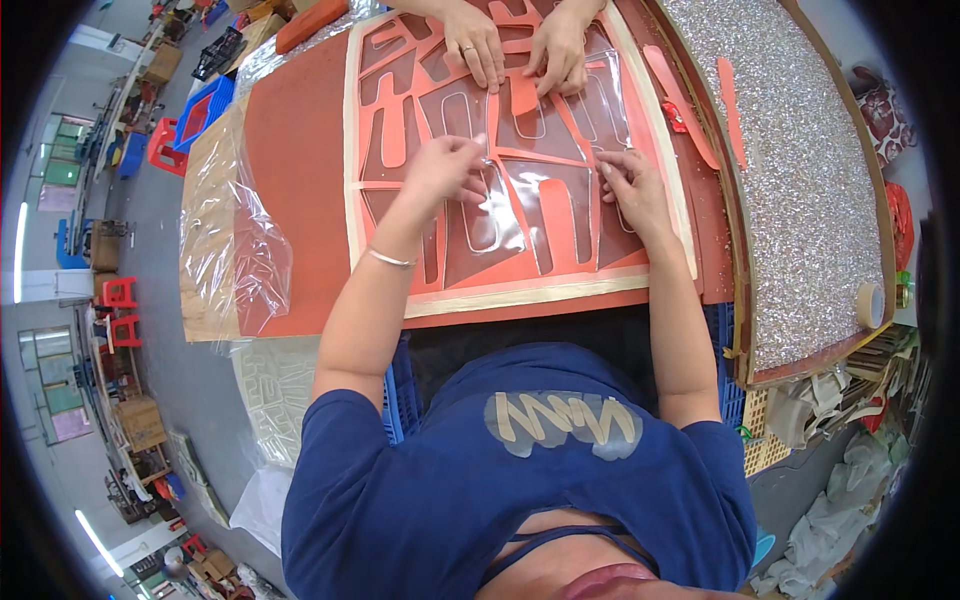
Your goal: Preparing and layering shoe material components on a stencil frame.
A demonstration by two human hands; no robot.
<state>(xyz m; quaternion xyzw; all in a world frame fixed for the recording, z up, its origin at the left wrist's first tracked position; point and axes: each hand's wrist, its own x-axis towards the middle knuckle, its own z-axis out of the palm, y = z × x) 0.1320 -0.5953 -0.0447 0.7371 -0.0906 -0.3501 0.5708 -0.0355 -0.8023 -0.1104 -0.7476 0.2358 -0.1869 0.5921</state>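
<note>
A coral cut-out sheet (540, 155) with paddle-shaped openings lies on the table in front of me, inside a cream border (530, 292). Over its middle spreads a glossy transparent plastic sheet (508, 232) that catches the light. My left hand (447, 172), a bangle on its wrist, curls its fingers at the left edge of this plastic. At the right edge, my right hand (634, 193) pinches with thumb and forefinger. Loose coral paddle-shaped pieces (558, 222) lie in some openings. What exactly lies between my fingertips is hard to see.
Across the table a co-worker's two hands (556, 52) handle a coral piece (523, 93). Crumpled plastic film (262, 255) lies on the left. To my right stands a glittery silver board (800, 190) bearing a tape roll (870, 305) and a coral strip (731, 110).
</note>
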